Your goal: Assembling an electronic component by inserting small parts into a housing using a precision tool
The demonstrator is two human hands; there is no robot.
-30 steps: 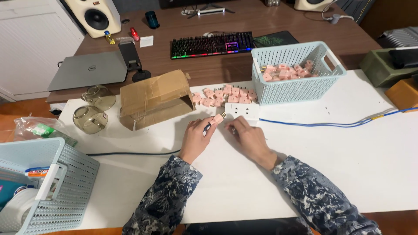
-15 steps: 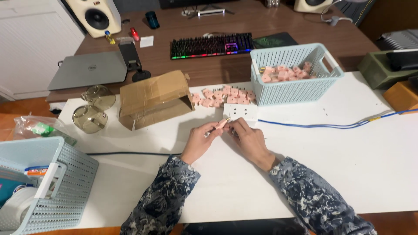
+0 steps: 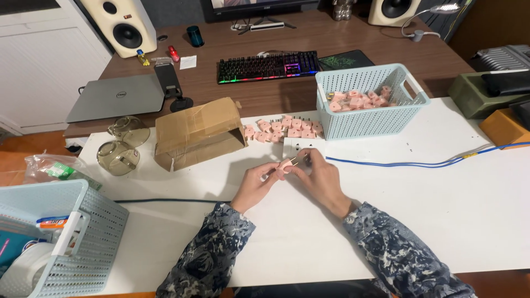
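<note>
Both hands meet over the middle of the white table [image 3: 441,221] and pinch one small pink plug [image 3: 288,163] between them: the left hand [image 3: 259,182] grips it from the left with thumb and forefinger, the right hand [image 3: 317,174] closes on it from the right, and its thin metal prongs point up and to the right. The plug sits just in front of the white socket block [image 3: 298,146], which lies flat near the table's far edge with a blue cable [image 3: 408,164] running from it toward the right edge. Judged from this pose, the work goes best if the fingertips stay on the plastic body, clear of the prongs, and the prongs are kept straight and square to the socket holes.

Behind the socket block a loose heap of pink plugs [image 3: 281,129] lies along the far edge, between a taped cardboard box [image 3: 199,135] on the left and a pale blue basket [image 3: 370,118] holding more plugs on the right. These crowd the block on three sides. A second basket [image 3: 83,243] stands at the near left corner, and two glass covers [image 3: 118,157] lie left of the box. A dark cable [image 3: 165,201] crosses the table just beside the left forearm.
</note>
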